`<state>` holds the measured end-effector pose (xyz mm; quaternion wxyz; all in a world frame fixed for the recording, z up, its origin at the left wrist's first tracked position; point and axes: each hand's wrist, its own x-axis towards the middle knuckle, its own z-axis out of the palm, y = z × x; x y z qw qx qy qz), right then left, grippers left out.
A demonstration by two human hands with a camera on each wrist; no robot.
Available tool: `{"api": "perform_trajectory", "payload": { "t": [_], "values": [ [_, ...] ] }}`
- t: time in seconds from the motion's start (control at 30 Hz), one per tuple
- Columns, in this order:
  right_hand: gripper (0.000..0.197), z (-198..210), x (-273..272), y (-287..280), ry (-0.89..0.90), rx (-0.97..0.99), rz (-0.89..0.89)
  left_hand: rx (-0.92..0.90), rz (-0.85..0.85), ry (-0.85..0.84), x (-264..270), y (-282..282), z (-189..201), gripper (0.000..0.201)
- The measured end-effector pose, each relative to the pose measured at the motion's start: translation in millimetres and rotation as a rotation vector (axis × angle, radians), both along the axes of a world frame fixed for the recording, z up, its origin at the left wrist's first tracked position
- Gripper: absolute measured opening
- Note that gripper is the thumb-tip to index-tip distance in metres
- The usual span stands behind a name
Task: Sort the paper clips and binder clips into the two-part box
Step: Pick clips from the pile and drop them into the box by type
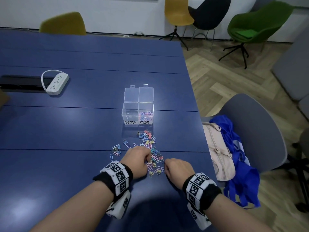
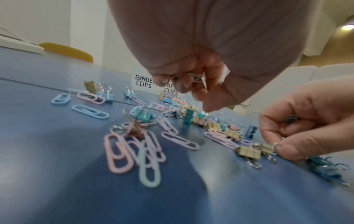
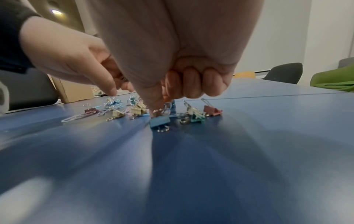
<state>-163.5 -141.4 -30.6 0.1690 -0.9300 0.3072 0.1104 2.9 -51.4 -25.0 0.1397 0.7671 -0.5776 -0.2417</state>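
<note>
The clear two-part box [image 1: 130,113] stands open on the blue table, labelled BINDER CLIPS on the left and PAPER CLIPS on the right. Pastel paper clips [image 1: 146,115] lie in the right part; the left part looks bare. A loose pile of clips [image 1: 148,139] spreads in front of the box. My left hand [image 1: 147,158] hovers over the pile's near end with fingers curled round a pale paper clip [image 2: 197,78] in the palm. My right hand [image 1: 165,166] pinches the wire handle of a blue binder clip [image 3: 160,122] lying on the table, its other fingers curled.
A white power strip [image 1: 56,83] lies at the far left. The table's right edge [image 1: 205,148] runs close to the pile, with a grey chair [image 1: 260,131] holding a pink bag [image 1: 219,156] and blue cloth beside it. More chairs stand at the back.
</note>
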Motion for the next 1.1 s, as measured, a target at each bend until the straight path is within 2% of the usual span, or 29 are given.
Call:
{"api": "perform_trajectory", "payload": {
  "t": [0.1,0.23,0.33,0.47,0.63,0.7,0.87,0.93,1.1],
  "values": [
    [0.008,2.7,-0.8,-3.5,-0.066,0.130,-0.097,0.009,-0.138,-0.066,5.1,2.0,-1.6,0.027],
    [0.011,8.6,-5.6,-13.7,-0.227,0.332,-0.296,0.007,-0.284,-0.112,1.8,2.2,-5.7,0.035],
    [0.013,8.8,-8.1,-19.6,-0.325,0.464,-0.435,0.015,-0.315,-0.171,-2.4,0.2,-5.7,0.029],
    [0.022,2.9,-10.6,-21.8,-0.505,0.804,-0.603,0.069,-0.325,-0.259,-2.1,-4.1,-5.9,0.022],
    [0.027,6.9,-10.0,-22.3,-0.532,0.985,-0.762,0.109,-0.331,-0.341,-0.4,-7.4,-4.4,0.013],
    [0.022,11.7,-10.3,-23.9,-0.484,0.940,-0.719,0.137,-0.329,-0.384,-1.8,-8.7,-3.7,0.013],
    [0.010,11.6,-15.2,-29.7,-0.082,0.369,-0.247,0.206,-0.299,-0.464,-8.5,-7.9,-5.1,0.019],
    [0.009,10.7,-14.9,-25.2,0.028,0.208,-0.102,0.203,-0.304,-0.479,-9.8,-5.3,-7.2,0.020],
    [0.011,11.9,-6.9,-20.2,0.042,0.107,0.055,0.182,-0.294,-0.445,-9.5,-0.3,-9.7,0.015]
  ]
}}
